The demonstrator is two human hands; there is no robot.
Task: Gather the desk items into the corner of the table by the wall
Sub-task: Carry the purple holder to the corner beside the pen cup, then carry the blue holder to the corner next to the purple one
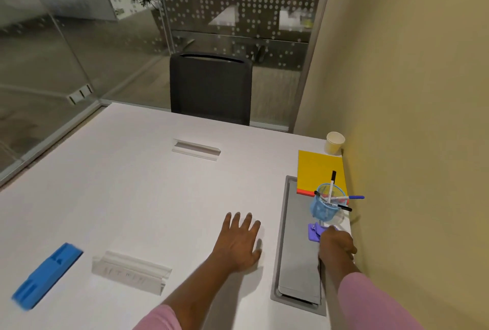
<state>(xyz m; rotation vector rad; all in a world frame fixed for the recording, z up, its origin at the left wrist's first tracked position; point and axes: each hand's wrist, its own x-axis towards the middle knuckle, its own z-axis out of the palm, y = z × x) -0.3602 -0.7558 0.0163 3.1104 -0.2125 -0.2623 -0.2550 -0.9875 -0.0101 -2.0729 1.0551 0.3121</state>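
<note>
Purple item [314, 233] gripped by right hand [336, 243], pen cup [323, 208] just beyond it.
Left hand [239, 242] is laid flat, fingers spread, on table [148, 197].

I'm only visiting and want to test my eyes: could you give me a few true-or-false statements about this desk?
1. The left hand lies flat on the table. True.
2. The paper cup lies tipped over. False: it stands upright in the corner by the wall.
3. The blue mesh cup holds markers. True.
4. The blue tray sits by the wall. False: it lies at the near left, far from the wall.
5. The right hand grips the purple desk item. True.
</note>
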